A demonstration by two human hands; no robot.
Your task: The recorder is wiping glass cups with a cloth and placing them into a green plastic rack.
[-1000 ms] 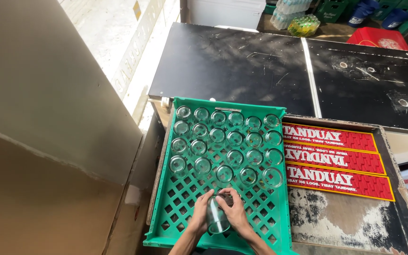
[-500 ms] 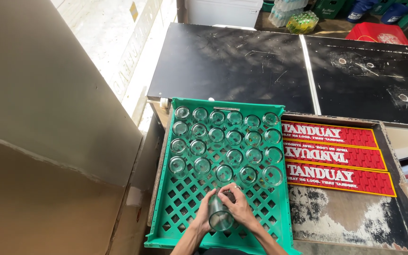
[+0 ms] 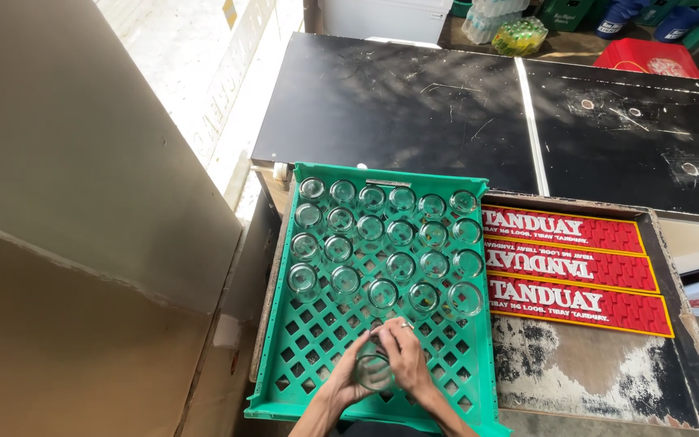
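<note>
Both hands have slid slightly left; left hand (image 3: 348,379) and right hand (image 3: 404,362) clasp a glass (image 3: 372,371) over the green tray (image 3: 301,356)

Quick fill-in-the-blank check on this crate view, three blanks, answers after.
Both hands, left hand and right hand, hold one clear ____ over the tray's near end.
The latticed tray is ____ in colour.
The glasses already on the tray fill its ____ end.
The red mats lie to the tray's right.
Missing words: glass; green; far
</note>
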